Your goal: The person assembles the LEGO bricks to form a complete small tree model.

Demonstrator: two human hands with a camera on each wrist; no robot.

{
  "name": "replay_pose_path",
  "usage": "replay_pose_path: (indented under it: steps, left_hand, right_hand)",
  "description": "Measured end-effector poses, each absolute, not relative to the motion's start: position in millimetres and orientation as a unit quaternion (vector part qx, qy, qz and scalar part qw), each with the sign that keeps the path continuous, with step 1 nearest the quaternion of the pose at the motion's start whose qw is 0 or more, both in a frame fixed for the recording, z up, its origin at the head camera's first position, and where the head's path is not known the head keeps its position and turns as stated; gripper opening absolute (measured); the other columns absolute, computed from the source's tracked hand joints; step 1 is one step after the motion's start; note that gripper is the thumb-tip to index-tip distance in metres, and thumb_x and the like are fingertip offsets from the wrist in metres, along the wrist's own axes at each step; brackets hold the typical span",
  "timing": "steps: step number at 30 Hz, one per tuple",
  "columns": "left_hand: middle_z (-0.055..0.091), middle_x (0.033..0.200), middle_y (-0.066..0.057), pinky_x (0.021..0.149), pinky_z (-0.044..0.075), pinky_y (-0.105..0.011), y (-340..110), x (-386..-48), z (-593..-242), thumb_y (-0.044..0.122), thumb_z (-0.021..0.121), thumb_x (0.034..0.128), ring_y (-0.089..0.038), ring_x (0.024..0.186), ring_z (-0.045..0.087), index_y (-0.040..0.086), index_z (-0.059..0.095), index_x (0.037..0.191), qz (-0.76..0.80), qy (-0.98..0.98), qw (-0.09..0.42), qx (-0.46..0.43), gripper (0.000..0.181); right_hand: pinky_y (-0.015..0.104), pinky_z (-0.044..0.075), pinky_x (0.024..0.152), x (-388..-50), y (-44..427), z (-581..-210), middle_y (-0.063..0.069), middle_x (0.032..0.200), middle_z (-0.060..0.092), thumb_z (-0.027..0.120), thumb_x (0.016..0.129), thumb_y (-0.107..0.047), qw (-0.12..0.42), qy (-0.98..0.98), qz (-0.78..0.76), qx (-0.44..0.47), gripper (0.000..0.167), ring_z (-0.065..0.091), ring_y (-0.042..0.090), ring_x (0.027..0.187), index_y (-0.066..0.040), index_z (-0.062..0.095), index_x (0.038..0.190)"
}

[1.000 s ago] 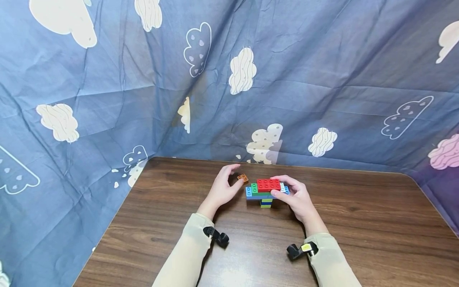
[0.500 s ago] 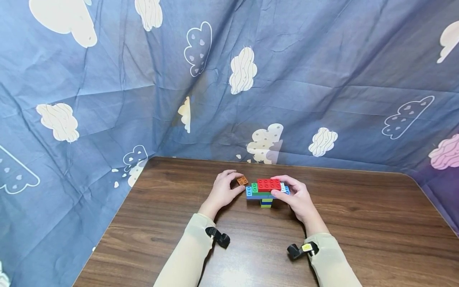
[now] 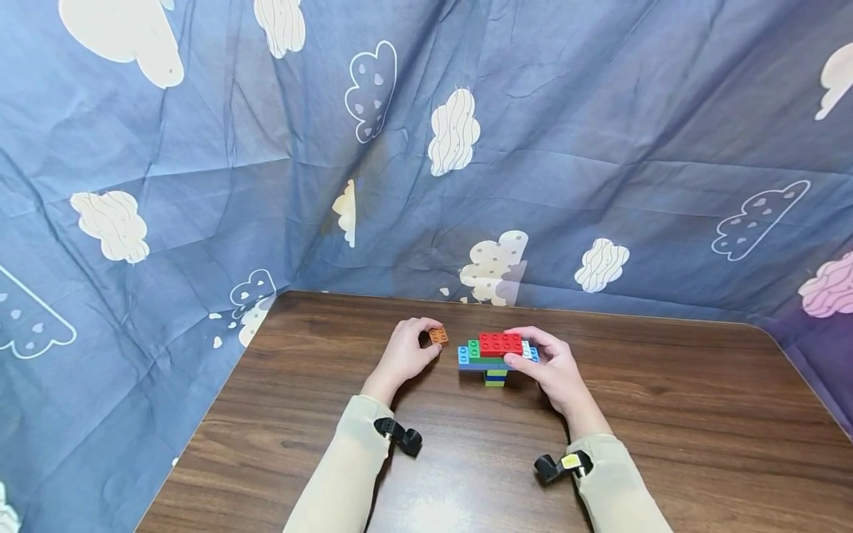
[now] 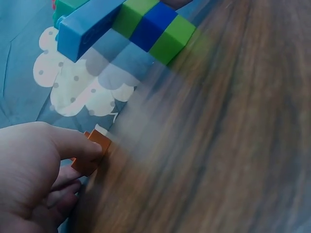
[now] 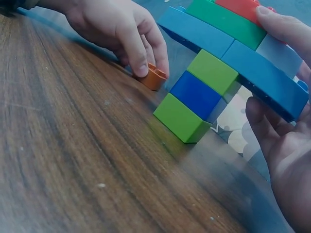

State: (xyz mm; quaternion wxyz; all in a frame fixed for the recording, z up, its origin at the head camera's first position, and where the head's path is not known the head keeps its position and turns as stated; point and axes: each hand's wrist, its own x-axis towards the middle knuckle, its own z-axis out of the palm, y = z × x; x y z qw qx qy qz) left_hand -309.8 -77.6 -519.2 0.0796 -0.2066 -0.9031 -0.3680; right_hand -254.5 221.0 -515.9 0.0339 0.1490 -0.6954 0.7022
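Note:
An orange 2x2 toy brick (image 3: 438,335) is pinched between the thumb and fingers of my left hand (image 3: 403,357), low at the table, left of a stacked brick build. The build has a narrow column of lime green bricks (image 5: 179,118) with a dark blue brick (image 5: 196,93) between them. Blue bricks (image 5: 267,80) lie across its top, then a green brick (image 5: 226,24) beside a white brick (image 5: 279,56), with a red brick (image 3: 500,343) uppermost. My right hand (image 3: 554,366) grips the red brick from the right, thumb in front; its other fingertips are partly hidden.
Brown wooden table (image 3: 640,400) under both hands. A blue cloth with cloud prints (image 3: 533,185) hangs behind the table's back edge and along its left side. Black wrist cameras sit on both sleeves (image 3: 343,459).
My left hand has closed its thumb and fingers on the orange brick and shifted it a little left, away from the build. The right hand and the build stay in place.

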Motion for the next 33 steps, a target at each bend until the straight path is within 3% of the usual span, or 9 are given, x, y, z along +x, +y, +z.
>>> replay_pose_path:
  steps: [9,21,33]
  left_hand:
    - [0.075,0.124,-0.013,0.112,0.047,-0.051,-80.7,-310.7,-518.2,0.007,0.081,0.0921,-0.035,0.123,0.066,0.006,0.074,0.130,-0.382,-0.899,0.080,-0.199,0.038]
    - [0.072,0.115,-0.013,0.097,0.057,-0.048,-81.8,-309.6,-510.5,0.002,0.080,0.0935,-0.030,0.106,0.071,0.004,0.074,0.128,-0.433,-0.881,0.094,-0.169,0.035]
    - [0.071,0.112,-0.010,0.090,0.057,-0.042,-81.0,-309.3,-498.1,0.005,0.081,0.0943,-0.025,0.098,0.070,0.007,0.075,0.128,-0.457,-0.870,0.108,-0.151,0.035]
  right_hand:
    - [0.027,0.061,0.090,-255.2,219.4,-515.1,0.001,0.128,0.071,0.081,0.096,0.002,0.043,-0.703,0.694,0.152,0.041,0.067,0.018,0.109,0.001,0.070,0.136]
    - [0.027,0.060,0.090,-253.4,216.1,-512.3,-0.001,0.129,0.072,0.084,0.095,-0.001,0.055,-0.718,0.679,0.140,0.044,0.068,0.018,0.110,0.000,0.070,0.137]
    - [0.026,0.061,0.088,-254.1,212.8,-513.0,0.000,0.124,0.073,0.085,0.093,0.001,0.062,-0.714,0.683,0.143,0.043,0.069,0.016,0.106,0.001,0.071,0.134]
